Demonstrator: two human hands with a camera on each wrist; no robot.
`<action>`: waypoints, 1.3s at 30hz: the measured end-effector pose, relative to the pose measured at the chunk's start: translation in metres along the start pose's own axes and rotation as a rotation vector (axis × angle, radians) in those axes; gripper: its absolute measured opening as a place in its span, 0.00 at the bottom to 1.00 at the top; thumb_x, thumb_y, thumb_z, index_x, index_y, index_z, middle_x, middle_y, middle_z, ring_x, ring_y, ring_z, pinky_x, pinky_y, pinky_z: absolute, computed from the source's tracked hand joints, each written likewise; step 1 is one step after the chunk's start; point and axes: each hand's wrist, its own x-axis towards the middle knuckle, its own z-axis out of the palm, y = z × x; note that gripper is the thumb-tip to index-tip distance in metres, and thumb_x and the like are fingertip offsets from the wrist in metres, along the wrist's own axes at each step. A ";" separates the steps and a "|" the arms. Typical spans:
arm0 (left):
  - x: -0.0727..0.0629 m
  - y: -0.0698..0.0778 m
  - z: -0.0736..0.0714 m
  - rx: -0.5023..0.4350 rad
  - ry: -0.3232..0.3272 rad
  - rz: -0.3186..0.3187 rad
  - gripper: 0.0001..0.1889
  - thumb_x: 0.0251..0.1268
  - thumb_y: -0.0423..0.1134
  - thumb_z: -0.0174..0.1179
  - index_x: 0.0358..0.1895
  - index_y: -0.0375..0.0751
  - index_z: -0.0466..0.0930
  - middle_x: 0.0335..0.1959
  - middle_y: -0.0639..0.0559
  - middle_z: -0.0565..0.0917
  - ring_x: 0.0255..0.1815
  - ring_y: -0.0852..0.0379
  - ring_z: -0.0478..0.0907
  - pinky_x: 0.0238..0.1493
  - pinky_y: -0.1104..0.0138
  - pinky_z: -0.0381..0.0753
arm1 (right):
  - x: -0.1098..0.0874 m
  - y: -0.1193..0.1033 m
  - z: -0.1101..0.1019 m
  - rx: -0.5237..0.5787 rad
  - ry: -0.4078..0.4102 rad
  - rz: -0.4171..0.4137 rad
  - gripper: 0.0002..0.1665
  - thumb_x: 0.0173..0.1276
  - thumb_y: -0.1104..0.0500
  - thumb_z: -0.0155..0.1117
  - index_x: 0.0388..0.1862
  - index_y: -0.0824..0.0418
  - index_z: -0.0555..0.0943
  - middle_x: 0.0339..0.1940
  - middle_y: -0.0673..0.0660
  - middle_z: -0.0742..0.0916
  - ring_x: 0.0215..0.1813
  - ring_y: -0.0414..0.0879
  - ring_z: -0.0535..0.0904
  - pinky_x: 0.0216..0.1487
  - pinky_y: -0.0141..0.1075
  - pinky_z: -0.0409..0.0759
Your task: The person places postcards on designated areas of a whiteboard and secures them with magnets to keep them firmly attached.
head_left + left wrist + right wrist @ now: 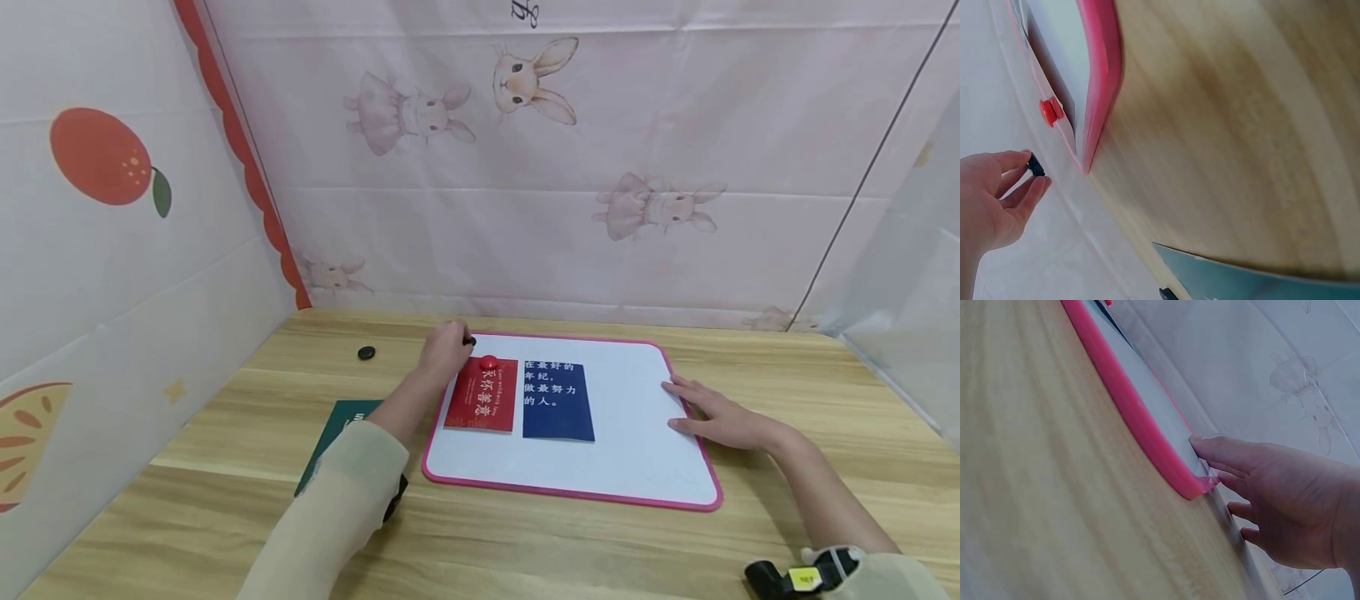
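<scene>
Left hand (444, 352) pinching magnet (1035, 165), right (712, 414) on whiteboard (637, 475) edge, room below cards (557, 417)

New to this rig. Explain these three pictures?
No machine: just a person working bare-handed. The wide picture is from a head-worn camera looking forward and down; the other two are taken from the left and right wrists. On the wooden table lie a pink-framed whiteboard, a partly hidden green card and a black disc. On the whiteboard are a red card, with a red knob on it, and a blue card. The left hand pinches a small black piece in its fingers; the right hand touches the whiteboard's right edge.
</scene>
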 end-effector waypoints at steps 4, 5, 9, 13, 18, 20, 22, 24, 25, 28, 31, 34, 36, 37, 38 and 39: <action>0.000 0.003 0.003 0.022 -0.005 0.012 0.08 0.61 0.34 0.60 0.42 0.36 0.76 0.36 0.45 0.78 0.36 0.53 0.76 0.39 0.64 0.79 | 0.000 0.000 0.000 0.004 0.001 0.000 0.43 0.64 0.50 0.59 0.69 0.69 0.54 0.69 0.75 0.51 0.67 0.72 0.39 0.58 0.68 0.40; 0.000 0.004 0.004 0.026 -0.006 0.015 0.09 0.61 0.33 0.60 0.42 0.36 0.76 0.36 0.45 0.78 0.37 0.53 0.75 0.39 0.64 0.79 | 0.000 0.000 0.001 0.006 0.000 0.001 0.43 0.64 0.50 0.59 0.69 0.69 0.54 0.69 0.75 0.51 0.67 0.72 0.38 0.57 0.68 0.40; 0.000 0.005 0.007 0.031 -0.006 0.037 0.08 0.61 0.33 0.60 0.42 0.36 0.76 0.36 0.45 0.78 0.37 0.53 0.76 0.39 0.64 0.79 | 0.000 0.001 0.001 0.007 -0.001 0.005 0.43 0.64 0.50 0.59 0.70 0.69 0.54 0.69 0.75 0.51 0.67 0.72 0.38 0.57 0.68 0.40; -0.001 0.006 0.009 0.019 -0.003 0.060 0.07 0.61 0.33 0.60 0.41 0.36 0.76 0.35 0.45 0.78 0.36 0.54 0.75 0.39 0.65 0.79 | 0.000 0.001 0.001 0.004 0.001 0.004 0.43 0.64 0.50 0.59 0.70 0.69 0.54 0.69 0.74 0.51 0.67 0.72 0.39 0.58 0.68 0.41; -0.001 0.010 0.011 0.000 -0.015 0.055 0.07 0.61 0.33 0.59 0.41 0.36 0.76 0.35 0.46 0.78 0.36 0.54 0.75 0.40 0.64 0.79 | 0.001 0.001 0.002 0.001 0.003 -0.001 0.43 0.64 0.50 0.59 0.69 0.69 0.54 0.69 0.75 0.51 0.67 0.72 0.39 0.58 0.68 0.41; -0.002 0.011 0.012 -0.006 -0.019 0.050 0.08 0.61 0.33 0.59 0.42 0.36 0.76 0.35 0.46 0.78 0.36 0.54 0.75 0.39 0.64 0.79 | 0.001 0.001 0.001 0.000 0.003 -0.002 0.43 0.64 0.50 0.59 0.70 0.69 0.54 0.69 0.75 0.51 0.67 0.72 0.39 0.58 0.68 0.41; -0.002 0.013 0.012 -0.011 -0.021 0.048 0.07 0.62 0.33 0.59 0.42 0.36 0.76 0.35 0.46 0.77 0.36 0.54 0.76 0.39 0.65 0.79 | 0.001 0.001 0.001 -0.001 0.003 -0.002 0.43 0.64 0.50 0.59 0.70 0.69 0.54 0.69 0.74 0.51 0.67 0.72 0.39 0.58 0.68 0.41; -0.003 0.014 0.013 -0.017 -0.024 0.044 0.07 0.62 0.34 0.59 0.42 0.37 0.75 0.35 0.47 0.77 0.36 0.54 0.76 0.39 0.65 0.79 | 0.001 0.001 0.001 0.000 0.003 0.000 0.43 0.64 0.50 0.59 0.70 0.69 0.54 0.69 0.74 0.51 0.67 0.72 0.39 0.57 0.68 0.41; -0.003 0.015 0.013 -0.020 -0.026 0.040 0.07 0.62 0.34 0.59 0.42 0.37 0.75 0.35 0.47 0.77 0.36 0.54 0.76 0.39 0.65 0.79 | 0.001 0.001 0.001 0.001 0.003 0.001 0.43 0.64 0.50 0.59 0.70 0.68 0.54 0.69 0.74 0.51 0.67 0.72 0.39 0.57 0.68 0.41; -0.003 0.018 0.014 -0.020 -0.031 0.035 0.07 0.62 0.34 0.59 0.42 0.38 0.75 0.35 0.47 0.77 0.36 0.54 0.76 0.38 0.65 0.79 | 0.001 0.001 0.000 0.005 0.001 0.003 0.43 0.64 0.50 0.59 0.70 0.68 0.54 0.69 0.74 0.51 0.67 0.72 0.39 0.57 0.68 0.41; -0.003 0.022 0.016 -0.018 -0.037 0.031 0.07 0.62 0.34 0.59 0.42 0.38 0.75 0.35 0.47 0.77 0.36 0.54 0.76 0.37 0.66 0.79 | 0.001 0.001 0.000 0.006 -0.001 0.005 0.43 0.64 0.50 0.59 0.70 0.68 0.54 0.69 0.74 0.51 0.67 0.72 0.39 0.57 0.68 0.41; -0.002 0.026 0.018 -0.006 -0.041 0.039 0.07 0.62 0.34 0.59 0.42 0.38 0.76 0.35 0.48 0.77 0.36 0.55 0.76 0.37 0.66 0.79 | 0.001 0.001 0.000 0.003 -0.001 0.005 0.43 0.64 0.50 0.59 0.70 0.68 0.54 0.69 0.74 0.51 0.67 0.72 0.39 0.58 0.68 0.41; -0.002 0.028 0.019 0.001 -0.041 0.050 0.07 0.62 0.34 0.59 0.42 0.38 0.76 0.35 0.48 0.78 0.36 0.55 0.76 0.36 0.67 0.79 | 0.001 0.000 0.000 0.002 0.000 0.004 0.43 0.64 0.50 0.59 0.70 0.68 0.54 0.69 0.74 0.51 0.67 0.72 0.39 0.58 0.68 0.41; -0.001 0.029 0.020 0.009 -0.041 0.056 0.07 0.62 0.34 0.59 0.42 0.38 0.76 0.35 0.48 0.78 0.36 0.55 0.76 0.36 0.67 0.79 | 0.000 0.000 0.000 0.003 0.000 0.003 0.43 0.64 0.50 0.59 0.70 0.69 0.54 0.69 0.74 0.51 0.67 0.72 0.39 0.58 0.68 0.41; -0.001 0.030 0.021 0.016 -0.040 0.062 0.07 0.62 0.34 0.59 0.42 0.38 0.76 0.35 0.48 0.78 0.36 0.55 0.76 0.36 0.67 0.79 | 0.000 0.000 0.000 0.003 0.000 0.001 0.43 0.64 0.50 0.59 0.70 0.69 0.54 0.69 0.74 0.51 0.67 0.72 0.39 0.58 0.68 0.41; -0.001 0.031 0.021 0.027 -0.040 0.068 0.07 0.62 0.34 0.59 0.42 0.38 0.77 0.35 0.48 0.78 0.36 0.55 0.76 0.36 0.68 0.78 | 0.000 -0.001 0.000 0.004 0.000 0.000 0.43 0.64 0.50 0.59 0.70 0.69 0.54 0.69 0.74 0.51 0.67 0.72 0.39 0.58 0.68 0.40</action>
